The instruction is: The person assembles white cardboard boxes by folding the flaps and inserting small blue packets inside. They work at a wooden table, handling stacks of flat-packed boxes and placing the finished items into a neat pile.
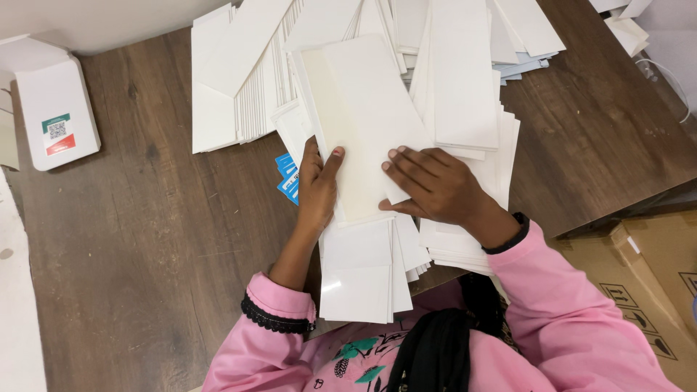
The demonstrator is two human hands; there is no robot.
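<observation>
head view: both hands (319, 185) (435, 185) press flat on white card (363, 116).

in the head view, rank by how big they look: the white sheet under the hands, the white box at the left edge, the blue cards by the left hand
1. White sheet, largest.
2. White box, clearly smaller.
3. Blue cards, smallest, though mostly hidden under paper, so their full size is unsure.
</observation>
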